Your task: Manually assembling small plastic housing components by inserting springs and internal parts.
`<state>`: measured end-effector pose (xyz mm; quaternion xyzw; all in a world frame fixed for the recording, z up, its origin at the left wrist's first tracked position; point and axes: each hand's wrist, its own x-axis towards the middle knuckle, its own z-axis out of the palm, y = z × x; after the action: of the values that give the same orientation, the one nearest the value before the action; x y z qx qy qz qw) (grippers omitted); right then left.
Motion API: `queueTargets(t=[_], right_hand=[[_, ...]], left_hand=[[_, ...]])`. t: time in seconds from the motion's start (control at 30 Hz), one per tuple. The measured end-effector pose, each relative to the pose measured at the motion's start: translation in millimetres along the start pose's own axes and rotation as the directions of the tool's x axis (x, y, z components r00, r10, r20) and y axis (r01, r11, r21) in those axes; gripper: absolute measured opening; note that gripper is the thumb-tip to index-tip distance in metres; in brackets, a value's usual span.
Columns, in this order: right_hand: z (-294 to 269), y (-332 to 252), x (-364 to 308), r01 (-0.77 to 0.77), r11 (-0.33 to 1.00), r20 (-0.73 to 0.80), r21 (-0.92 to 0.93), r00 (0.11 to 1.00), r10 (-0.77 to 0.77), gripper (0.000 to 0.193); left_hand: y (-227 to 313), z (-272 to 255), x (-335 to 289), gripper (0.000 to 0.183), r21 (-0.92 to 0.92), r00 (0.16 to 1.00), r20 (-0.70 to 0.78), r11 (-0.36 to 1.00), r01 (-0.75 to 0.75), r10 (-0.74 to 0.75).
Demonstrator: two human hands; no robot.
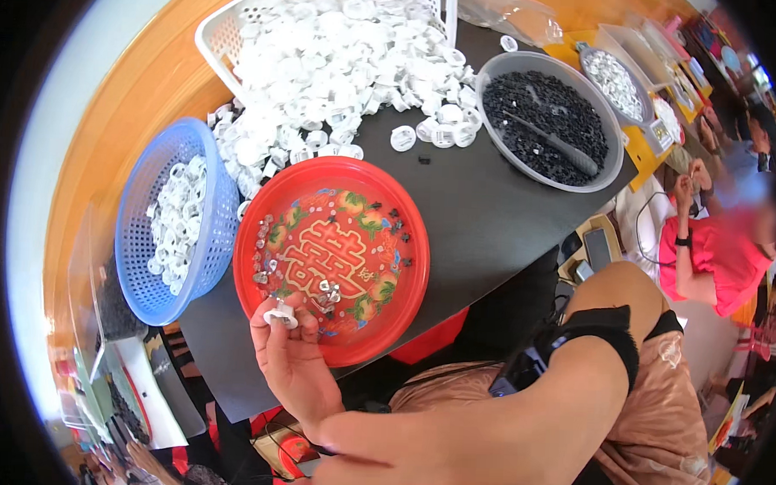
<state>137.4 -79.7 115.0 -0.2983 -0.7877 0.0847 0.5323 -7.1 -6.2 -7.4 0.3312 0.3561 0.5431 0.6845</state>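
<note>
My left hand (294, 367) is raised over the near left edge of a round red tray (415, 269). Its fingertips pinch a small white plastic piece (281, 315). Small silvery pieces (326, 293) lie in a cluster on the tray, with more along its left side. Several small black pieces (397, 217) sit near its right rim. My right arm (493, 426) crosses the lower foreground, close to the camera; the fingers of that hand are hidden or cut off, so their grip does not show.
A blue basket (133, 242) of white parts stands left of the tray. Behind it, round white parts (351, 62) spill from a white basket (232, 45). A grey bowl (615, 156) of black pieces stands right, a dark-handled tool (562, 148) in it. Another person (712, 254) sits far right.
</note>
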Motion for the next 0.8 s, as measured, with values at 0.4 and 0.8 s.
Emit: queueTargets(t=[0.4,0.8], right_hand=[[-76,99,-63,-0.379,0.674,0.161,-0.634,0.788,0.595,0.017],[-82,172,-73,-0.403,0.556,0.056,-0.727,0.772,0.633,0.019]], left_hand=[[0,-2,-6,0.02,-0.015,1.0,-0.021,1.0,-0.009,0.009],[1,5,-5,0.017,-0.048,1.0,-0.001,0.999,-0.017,0.017]])
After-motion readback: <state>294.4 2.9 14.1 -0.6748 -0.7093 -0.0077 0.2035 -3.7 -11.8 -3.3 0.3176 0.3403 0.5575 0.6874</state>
